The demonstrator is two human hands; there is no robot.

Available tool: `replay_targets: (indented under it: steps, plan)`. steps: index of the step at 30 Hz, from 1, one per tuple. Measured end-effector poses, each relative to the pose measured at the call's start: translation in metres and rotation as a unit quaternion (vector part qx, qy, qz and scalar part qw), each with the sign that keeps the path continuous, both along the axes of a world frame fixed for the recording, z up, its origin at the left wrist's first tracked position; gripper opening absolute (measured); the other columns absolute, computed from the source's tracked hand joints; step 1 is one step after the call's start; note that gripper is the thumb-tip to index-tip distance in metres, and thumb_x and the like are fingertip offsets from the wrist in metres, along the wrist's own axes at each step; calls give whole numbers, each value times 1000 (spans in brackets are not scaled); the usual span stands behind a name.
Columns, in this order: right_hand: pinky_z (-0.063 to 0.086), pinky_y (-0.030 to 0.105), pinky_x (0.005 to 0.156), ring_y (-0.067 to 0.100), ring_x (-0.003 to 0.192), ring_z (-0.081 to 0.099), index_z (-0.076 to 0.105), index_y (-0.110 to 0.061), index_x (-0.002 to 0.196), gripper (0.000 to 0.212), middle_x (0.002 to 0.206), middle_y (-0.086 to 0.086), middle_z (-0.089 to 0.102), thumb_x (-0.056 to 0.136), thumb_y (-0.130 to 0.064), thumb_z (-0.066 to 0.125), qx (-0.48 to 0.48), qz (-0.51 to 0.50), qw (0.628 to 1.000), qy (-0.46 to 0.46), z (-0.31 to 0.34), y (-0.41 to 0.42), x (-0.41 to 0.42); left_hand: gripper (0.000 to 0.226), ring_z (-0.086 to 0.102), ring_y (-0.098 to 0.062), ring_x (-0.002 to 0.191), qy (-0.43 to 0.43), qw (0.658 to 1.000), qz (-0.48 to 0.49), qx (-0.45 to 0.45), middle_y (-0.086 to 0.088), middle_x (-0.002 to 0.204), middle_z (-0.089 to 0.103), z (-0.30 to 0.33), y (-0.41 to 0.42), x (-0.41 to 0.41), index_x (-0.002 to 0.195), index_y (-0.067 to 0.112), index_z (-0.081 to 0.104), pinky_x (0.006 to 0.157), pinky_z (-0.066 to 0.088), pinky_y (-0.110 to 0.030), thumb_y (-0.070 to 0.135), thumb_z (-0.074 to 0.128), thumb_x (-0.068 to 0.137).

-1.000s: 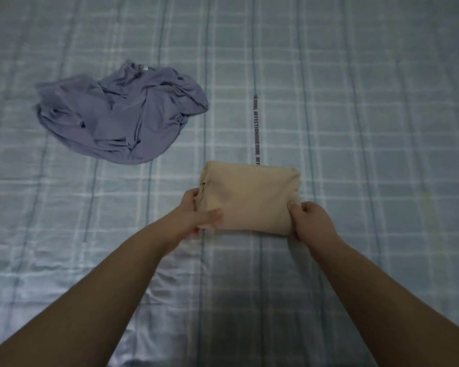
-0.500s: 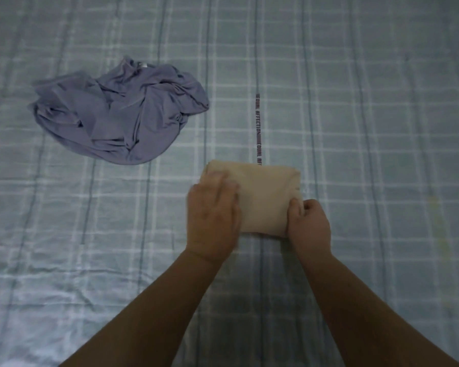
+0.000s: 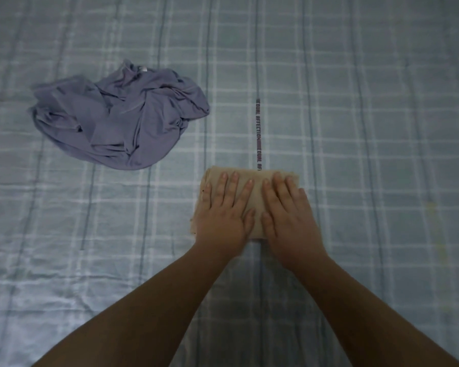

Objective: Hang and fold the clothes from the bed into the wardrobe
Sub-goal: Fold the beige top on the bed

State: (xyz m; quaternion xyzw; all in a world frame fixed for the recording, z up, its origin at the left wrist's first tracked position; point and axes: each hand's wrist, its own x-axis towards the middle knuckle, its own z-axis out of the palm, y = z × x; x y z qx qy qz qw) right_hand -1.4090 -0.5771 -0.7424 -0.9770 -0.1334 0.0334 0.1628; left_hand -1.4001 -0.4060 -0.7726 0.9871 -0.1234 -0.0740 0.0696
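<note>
Head view, looking down on bed [image 3: 368, 128] with pale blue plaid sheet.

Left part, about 10 o'clock from frame centre: purple-grey garment [image 3: 119, 117], crumpled in a loose heap, unfolded, lying on the sheet. Small pale tag visible at its far edge. Well apart from both hands.

Centre, running toward 12 o'clock: dark printed stripe [image 3: 258, 133] on the sheet with lettering, "EQUAL AFFECTION" legible; its near end is hidden under the folded piece.

Just below centre, about 6 o'clock from the stripe: beige folded garment [image 3: 255, 197], compact rectangle, flat on the sheet. Mostly covered by the hands; the far edge, left edge and a strip between the hands show.

Left hand [image 3: 223, 210]: palm down on left half of the beige piece, fingers straight and slightly spread, pressing flat, gripping nothing.

Right hand [image 3: 289, 213]: palm down on right half, fingers straight and together, likewise flat, nothing grasped. Thumbs nearly meet.

Both forearms bare, entering from the bottom edge.
</note>
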Motion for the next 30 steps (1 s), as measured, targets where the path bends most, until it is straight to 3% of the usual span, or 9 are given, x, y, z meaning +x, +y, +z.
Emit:
replay_targets:
  steps: [3, 9, 13, 15, 18, 21, 24, 26, 30]
  plan:
    - [18, 49, 121, 26, 152, 5, 21, -10, 155, 61, 164, 9, 13, 102, -38, 30, -41, -22, 997, 69, -25, -11, 1, 63, 13, -30, 151, -3, 1000, -16, -8, -12, 162, 22, -3, 7, -2, 156, 20, 23, 118, 14, -56, 46, 29, 99]
    - [8, 39, 123, 35, 150, 13, 29, -3, 152, 61, 160, 18, 22, 100, -35, 33, -13, 1, 997, 72, -32, -13, 7, 61, 19, -30, 149, 34, 999, -18, -17, -11, 159, 29, 1, 8, 4, 154, 20, 29, 119, 15, -55, 47, 28, 99]
    - [12, 27, 121, 22, 146, 24, 49, -12, 142, 52, 157, 9, 31, 91, -22, 54, 190, -117, 969, 107, -10, -14, 8, 48, 37, -30, 139, -24, 978, 115, -173, -13, 147, 46, 25, 25, 10, 138, 12, 50, 113, 29, -45, 33, 47, 95]
    - [29, 34, 115, 22, 134, 41, 56, -12, 130, 45, 143, 7, 45, 86, -6, 62, 277, -242, 926, 82, 6, -11, 5, 45, 51, -30, 122, -29, 919, 299, -255, -15, 133, 56, 37, 38, 10, 130, 8, 54, 101, 39, -37, 30, 57, 91]
    - [42, 38, 102, 27, 117, 54, 47, -9, 131, 47, 129, 10, 53, 91, -24, 64, 273, -422, 844, 187, 19, -8, 9, 65, 56, -32, 117, 165, 816, 465, -301, -17, 133, 55, 44, 48, 15, 135, 4, 46, 91, 45, -33, 42, 68, 87]
    - [45, 43, 99, 36, 115, 57, 50, -1, 128, 59, 126, 18, 59, 91, -45, 60, 229, -448, 803, 320, 18, -9, 18, 87, 51, -34, 125, 275, 814, 446, -250, -21, 142, 48, 47, 46, 22, 141, -3, 40, 92, 42, -30, 56, 68, 83]
    - [44, 39, 99, 36, 116, 57, 53, 3, 126, 60, 123, 18, 60, 90, -44, 63, 253, -434, 787, 358, 19, -16, 28, 86, 56, -33, 118, 309, 796, 443, -274, -20, 136, 53, 49, 47, 31, 137, -6, 44, 80, 43, -29, 56, 68, 82]
    - [48, 42, 99, 35, 109, 62, 61, 3, 118, 56, 117, 17, 65, 86, -41, 70, 307, -432, 762, 373, 20, -25, 29, 80, 63, -31, 105, 348, 729, 468, -358, -15, 122, 63, 48, 54, 35, 127, -6, 56, 74, 50, -31, 55, 74, 78]
    - [59, 36, 73, 25, 82, 73, 67, 2, 108, 29, 98, 15, 75, 88, -18, 70, 491, -427, 628, 427, 40, -36, 19, 68, 69, -30, 103, 385, 594, 463, -533, -15, 116, 71, 63, 59, 20, 124, -4, 61, 92, 55, -42, 40, 81, 75]
